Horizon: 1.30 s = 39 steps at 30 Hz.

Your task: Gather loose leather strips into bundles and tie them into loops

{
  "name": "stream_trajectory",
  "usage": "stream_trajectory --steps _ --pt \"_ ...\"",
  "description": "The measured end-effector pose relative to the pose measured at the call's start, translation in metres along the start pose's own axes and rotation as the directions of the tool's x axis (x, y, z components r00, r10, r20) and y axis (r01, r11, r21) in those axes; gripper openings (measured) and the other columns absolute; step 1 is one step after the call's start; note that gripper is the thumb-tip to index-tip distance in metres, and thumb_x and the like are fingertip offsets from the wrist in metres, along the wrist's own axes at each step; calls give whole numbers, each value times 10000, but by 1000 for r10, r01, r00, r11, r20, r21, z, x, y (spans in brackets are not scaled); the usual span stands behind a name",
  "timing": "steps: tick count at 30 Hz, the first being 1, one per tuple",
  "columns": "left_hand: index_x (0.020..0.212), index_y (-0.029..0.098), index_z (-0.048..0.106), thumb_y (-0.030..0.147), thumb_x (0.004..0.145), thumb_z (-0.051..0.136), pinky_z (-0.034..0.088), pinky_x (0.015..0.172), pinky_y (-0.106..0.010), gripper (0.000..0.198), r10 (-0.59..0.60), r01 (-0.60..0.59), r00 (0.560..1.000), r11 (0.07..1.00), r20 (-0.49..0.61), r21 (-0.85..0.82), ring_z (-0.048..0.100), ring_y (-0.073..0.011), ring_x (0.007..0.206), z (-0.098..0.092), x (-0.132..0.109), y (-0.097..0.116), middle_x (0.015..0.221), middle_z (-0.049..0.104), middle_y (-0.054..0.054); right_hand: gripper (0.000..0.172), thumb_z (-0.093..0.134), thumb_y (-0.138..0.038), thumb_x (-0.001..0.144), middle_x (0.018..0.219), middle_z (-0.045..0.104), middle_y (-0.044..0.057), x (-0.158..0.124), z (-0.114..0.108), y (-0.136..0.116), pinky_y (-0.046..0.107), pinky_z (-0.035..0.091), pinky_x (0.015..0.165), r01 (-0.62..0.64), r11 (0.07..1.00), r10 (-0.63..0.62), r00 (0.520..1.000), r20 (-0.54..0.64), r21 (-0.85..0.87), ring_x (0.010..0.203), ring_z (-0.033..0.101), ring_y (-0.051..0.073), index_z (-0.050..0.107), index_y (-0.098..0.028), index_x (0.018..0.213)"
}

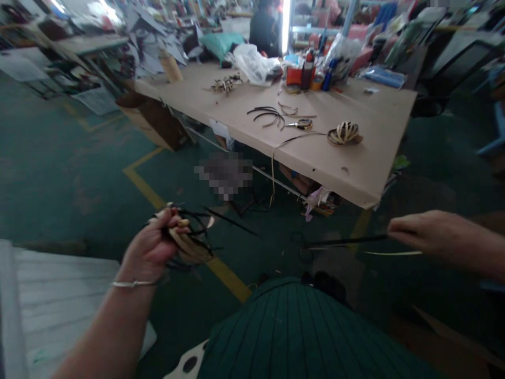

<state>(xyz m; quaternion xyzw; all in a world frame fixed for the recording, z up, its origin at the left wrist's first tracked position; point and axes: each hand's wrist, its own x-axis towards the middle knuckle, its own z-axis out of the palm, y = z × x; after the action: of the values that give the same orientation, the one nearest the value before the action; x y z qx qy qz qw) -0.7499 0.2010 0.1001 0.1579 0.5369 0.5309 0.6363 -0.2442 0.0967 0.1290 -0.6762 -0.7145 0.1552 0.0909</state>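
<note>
My left hand (158, 237) is closed around a bundle of strips (193, 247), black and tan, whose loose ends stick out to the right. Out at the right, my right hand (414, 231) pinches dark strips (347, 241) that stretch leftward over the floor. A pale strip (394, 253) hangs just below that hand. On the table ahead lie a coil of tan and dark strip (344, 133), a pair of scissors (302, 124) and several cut black strips (266, 111). One long strip runs from the coil over the table's front edge.
The brown-covered table (236, 113) stands in front, with bottles (307, 71), a white plastic bag (256, 66) and a strip pile (226, 83) at its back. A cardboard box (153, 123) is at its left end. White slatted material (67, 305) lies low at left.
</note>
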Motion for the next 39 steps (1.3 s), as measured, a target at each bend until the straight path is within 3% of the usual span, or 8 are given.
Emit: stream_trajectory --steps 3,7,11,21,26,31,34,39 --pt "765 111 519 109 922 403 387 401 -149 195 -137 138 971 990 198 10 479 -96 476 30 -4 -38 536 453 12 217 498 -281 852 627 606 3 15 34 -50 244 316 541 240 970 -215 915 342 -32 581 546 119 638 -213 701" --pt "747 110 546 138 830 582 442 420 -187 95 -241 196 885 969 399 149 549 -135 539 67 -9 -85 622 546 -37 247 462 -297 885 635 584 -7 39 51 -111 229 293 566 379 915 -404 856 322 141 596 508 90 627 -184 739" --pt "784 89 607 235 698 766 454 449 -186 233 -246 123 824 957 511 262 604 -166 624 98 -16 -115 771 649 -112 234 495 -284 867 634 585 -15 58 50 -137 220 292 566 398 875 -462 857 229 276 587 496 74 667 -166 763" --pt "750 79 614 414 730 744 387 473 -177 360 -410 87 596 888 690 452 542 -114 535 114 -28 -133 730 658 -130 221 522 -275 828 631 578 -13 69 33 -127 215 330 563 304 844 -335 942 -9 442 591 484 76 674 -133 754" --pt "825 104 596 544 742 695 426 533 -224 458 -423 255 539 906 728 338 533 -139 554 109 -31 -137 598 552 -46 223 538 -301 818 625 581 -12 71 36 -111 222 333 561 271 885 -291 957 -5 378 583 487 81 687 -146 760" --pt "872 100 618 440 673 785 395 467 -199 428 -494 298 413 867 765 399 467 -117 507 105 -36 -131 536 400 29 221 544 -297 818 623 587 -13 74 51 -107 217 340 570 257 883 -299 953 49 394 585 489 78 698 -144 777" --pt "703 110 586 333 711 753 365 418 -183 279 -501 259 436 866 748 429 439 -108 468 104 -39 -116 494 367 28 230 558 -323 803 587 552 -21 74 58 -104 215 324 535 194 856 -290 948 134 478 549 453 72 687 -137 764" --pt "707 142 598 324 728 739 420 446 -221 230 -241 91 605 968 758 235 488 -149 481 87 -37 -62 427 324 45 287 589 -426 787 545 500 -38 66 69 -74 212 307 496 -24 718 -323 874 363 696 503 415 70 627 -143 754"
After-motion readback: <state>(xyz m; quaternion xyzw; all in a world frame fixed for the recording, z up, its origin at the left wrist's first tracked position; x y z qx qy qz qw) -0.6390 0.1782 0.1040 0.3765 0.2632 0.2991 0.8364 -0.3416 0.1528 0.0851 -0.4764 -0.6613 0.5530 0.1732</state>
